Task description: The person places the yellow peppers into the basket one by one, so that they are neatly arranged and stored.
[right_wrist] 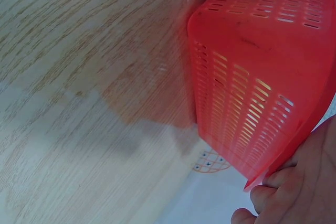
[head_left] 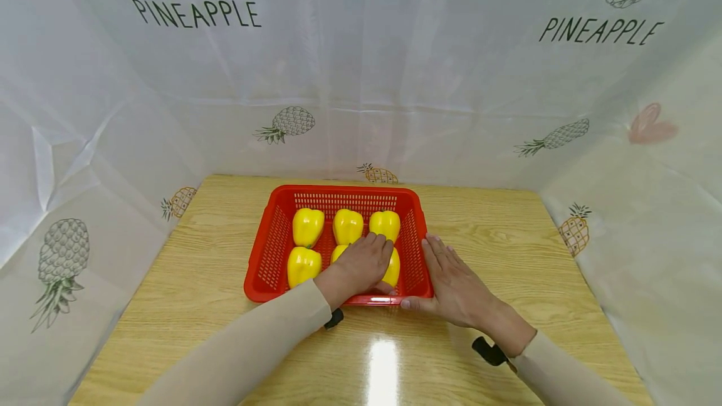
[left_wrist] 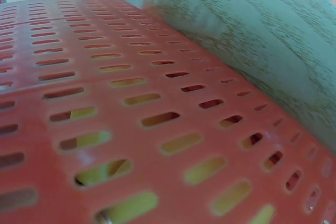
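A red plastic basket [head_left: 344, 189] with slotted walls holds several yellow bell peppers in two rows. Reaching over the front wall, my left hand [head_left: 361, 265] curls its fingers over the front-right bell pepper [head_left: 393, 268], the thumb low on its near side. That hand partly hides the front-middle pepper [head_left: 338, 252]. My right hand [head_left: 459, 284] lies along the basket's right side with fingers straight, its thumb at the front-right corner. In the right wrist view its fingers [right_wrist: 281, 177] touch the rim. The left wrist view shows only the slotted wall [left_wrist: 121, 87], with yellow behind it.
The basket stands on a light wooden table [head_left: 225, 343]. White sheeting [head_left: 395, 80] printed with pineapples rises behind the table and on both sides. The other peppers, such as the back-left one [head_left: 308, 227], sit apart within the basket.
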Demonstrator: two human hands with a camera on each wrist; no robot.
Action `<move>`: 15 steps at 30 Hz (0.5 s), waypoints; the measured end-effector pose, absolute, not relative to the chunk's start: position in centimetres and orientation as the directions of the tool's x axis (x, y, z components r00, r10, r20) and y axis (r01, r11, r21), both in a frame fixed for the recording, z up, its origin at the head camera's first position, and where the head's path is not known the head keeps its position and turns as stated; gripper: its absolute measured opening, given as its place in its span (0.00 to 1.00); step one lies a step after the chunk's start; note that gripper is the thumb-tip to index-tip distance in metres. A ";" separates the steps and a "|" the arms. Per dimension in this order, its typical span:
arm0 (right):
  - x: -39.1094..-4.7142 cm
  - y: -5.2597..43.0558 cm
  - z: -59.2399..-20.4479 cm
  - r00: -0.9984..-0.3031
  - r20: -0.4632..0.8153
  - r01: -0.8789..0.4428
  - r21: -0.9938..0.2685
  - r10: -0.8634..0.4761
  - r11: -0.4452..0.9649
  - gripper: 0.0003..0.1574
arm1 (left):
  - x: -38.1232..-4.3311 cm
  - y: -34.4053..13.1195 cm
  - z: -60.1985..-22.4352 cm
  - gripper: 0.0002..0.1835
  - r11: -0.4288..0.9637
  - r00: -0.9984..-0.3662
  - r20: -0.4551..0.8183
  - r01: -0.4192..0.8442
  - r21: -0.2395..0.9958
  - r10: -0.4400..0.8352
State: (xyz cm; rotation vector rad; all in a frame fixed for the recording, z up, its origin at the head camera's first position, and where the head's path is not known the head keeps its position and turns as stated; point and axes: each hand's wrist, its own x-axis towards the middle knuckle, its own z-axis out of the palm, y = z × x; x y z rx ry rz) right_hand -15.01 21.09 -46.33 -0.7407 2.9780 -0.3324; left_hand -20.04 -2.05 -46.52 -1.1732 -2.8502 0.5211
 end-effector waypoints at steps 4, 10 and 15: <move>-15.0 21.1 -46.3 -0.881 0.006 -0.463 -0.221 -0.473 0.859 0.80 | -20.0 -2.0 -46.5 0.55 0.673 -0.718 -0.116 0.688 -0.270 0.687; -14.9 21.1 -46.4 -0.881 0.002 -0.463 -0.219 -0.474 0.859 0.80 | -20.1 -1.9 -46.5 0.56 0.678 -0.717 -0.114 0.691 -0.251 0.688; -14.9 21.1 -46.4 -0.882 -0.002 -0.460 -0.219 -0.471 0.861 0.80 | -20.1 -2.0 -46.8 0.57 0.687 -0.722 -0.108 0.686 -0.239 0.683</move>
